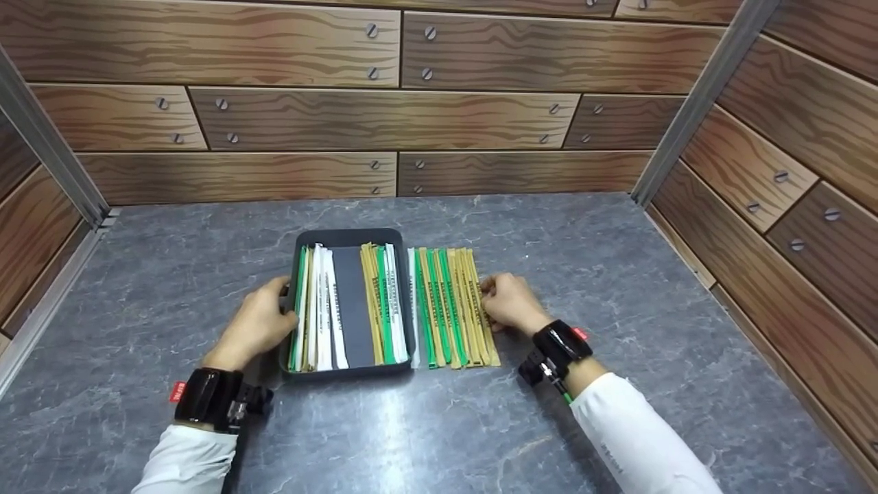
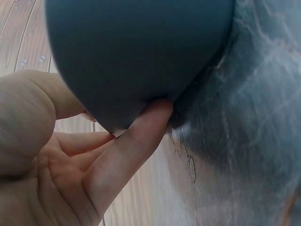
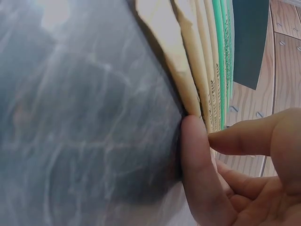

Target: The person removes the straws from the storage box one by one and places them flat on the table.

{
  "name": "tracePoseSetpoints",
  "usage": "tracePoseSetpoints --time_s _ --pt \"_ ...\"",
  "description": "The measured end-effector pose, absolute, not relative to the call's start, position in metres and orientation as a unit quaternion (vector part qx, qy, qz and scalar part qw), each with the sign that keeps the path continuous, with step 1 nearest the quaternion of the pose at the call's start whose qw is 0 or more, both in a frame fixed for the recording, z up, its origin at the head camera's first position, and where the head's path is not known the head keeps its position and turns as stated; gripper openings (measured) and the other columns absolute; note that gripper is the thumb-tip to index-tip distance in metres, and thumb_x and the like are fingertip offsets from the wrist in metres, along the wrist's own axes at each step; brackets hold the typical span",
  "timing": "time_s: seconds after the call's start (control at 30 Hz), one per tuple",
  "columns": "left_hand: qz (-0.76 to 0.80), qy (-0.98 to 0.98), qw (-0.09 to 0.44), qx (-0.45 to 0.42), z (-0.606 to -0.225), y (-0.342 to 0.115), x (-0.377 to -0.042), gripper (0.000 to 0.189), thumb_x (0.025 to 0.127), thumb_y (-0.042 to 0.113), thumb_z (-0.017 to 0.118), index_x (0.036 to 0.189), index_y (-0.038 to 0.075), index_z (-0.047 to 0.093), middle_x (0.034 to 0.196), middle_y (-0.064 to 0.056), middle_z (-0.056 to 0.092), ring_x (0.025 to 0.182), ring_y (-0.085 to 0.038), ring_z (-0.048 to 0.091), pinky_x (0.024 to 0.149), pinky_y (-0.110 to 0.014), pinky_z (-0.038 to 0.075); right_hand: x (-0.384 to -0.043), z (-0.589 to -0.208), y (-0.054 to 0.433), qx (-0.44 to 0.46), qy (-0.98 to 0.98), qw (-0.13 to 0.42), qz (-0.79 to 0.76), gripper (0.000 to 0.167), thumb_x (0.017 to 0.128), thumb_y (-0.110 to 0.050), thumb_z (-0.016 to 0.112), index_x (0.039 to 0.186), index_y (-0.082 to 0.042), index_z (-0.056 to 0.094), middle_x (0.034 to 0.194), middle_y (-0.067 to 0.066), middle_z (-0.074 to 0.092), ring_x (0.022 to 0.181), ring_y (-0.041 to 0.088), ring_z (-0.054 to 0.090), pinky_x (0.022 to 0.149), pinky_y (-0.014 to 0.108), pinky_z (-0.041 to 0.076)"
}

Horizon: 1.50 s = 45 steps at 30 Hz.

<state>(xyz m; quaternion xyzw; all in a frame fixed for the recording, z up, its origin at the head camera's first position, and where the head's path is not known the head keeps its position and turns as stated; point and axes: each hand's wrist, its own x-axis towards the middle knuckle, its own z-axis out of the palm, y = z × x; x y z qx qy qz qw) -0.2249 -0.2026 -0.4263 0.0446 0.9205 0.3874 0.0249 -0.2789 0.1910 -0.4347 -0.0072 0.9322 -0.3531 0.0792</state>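
Observation:
A dark grey tray (image 1: 348,237) holds slim paper-wrapped straws in two groups: mostly white ones (image 1: 321,309) along its left side and a brown, green and white group (image 1: 385,309) along its right. My left hand (image 1: 260,319) grips the tray's left wall; in the left wrist view the fingers (image 2: 136,146) press its outer side. Right of the tray lies a row of wrapped straws (image 1: 446,309), white, green and brown. At its right edge my right hand (image 1: 511,302) pinches a brown wrapped straw (image 3: 176,66) between thumb and finger.
Everything rests on a grey marbled tabletop (image 1: 384,439). Wood-patterned panels (image 1: 295,116) stand behind and at both sides, with metal posts (image 1: 706,96) at the corners. Inside the tray, a bare strip of floor (image 1: 353,302) separates the two groups.

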Motion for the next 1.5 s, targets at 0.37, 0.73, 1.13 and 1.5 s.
tracePoseSetpoints --time_s 0.37,0.73,1.13,1.5 --pt "0.388 0.92 0.014 0.052 -0.429 -0.204 -0.224 0.069 0.086 -0.003 0.056 0.151 -0.014 0.037 0.14 -0.039 0.054 0.121 -0.05 0.061 0.106 -0.06 0.05 -0.28 -0.439 0.189 -0.011 0.929 0.075 -0.361 0.042 0.084 0.004 0.053 0.123 0.008 0.067 0.09 0.015 0.071 0.052 0.014 0.062 0.046 0.029 0.059" --pt "0.387 0.921 0.017 0.046 -0.427 -0.204 -0.223 0.07 0.086 -0.004 0.058 0.152 -0.014 0.036 0.14 -0.039 0.054 0.124 -0.052 0.058 0.108 -0.061 0.048 -0.281 -0.413 0.186 -0.062 0.94 0.024 -0.335 0.041 0.092 -0.008 0.063 0.13 0.007 0.063 0.107 0.019 0.072 0.084 0.028 0.072 0.077 0.04 0.063" --pt "0.396 0.917 0.03 0.04 -0.427 -0.203 -0.225 0.071 0.088 -0.004 0.057 0.154 -0.013 0.032 0.143 -0.039 0.051 0.125 -0.052 0.058 0.108 -0.06 0.049 -0.273 -0.361 0.092 -0.178 0.923 0.029 -0.339 0.04 0.096 -0.01 0.066 0.135 0.0 0.061 0.129 0.016 0.065 0.107 0.025 0.066 0.091 0.034 0.059" --pt "0.382 0.923 0.01 0.054 -0.426 -0.203 -0.225 0.067 0.086 -0.003 0.058 0.149 -0.015 0.039 0.14 -0.039 0.054 0.123 -0.051 0.059 0.107 -0.06 0.049 -0.279 -0.383 0.003 -0.233 0.933 0.104 -0.252 0.035 0.087 -0.009 0.071 0.121 0.002 0.067 0.091 0.006 0.067 0.067 0.014 0.055 0.062 0.026 0.054"
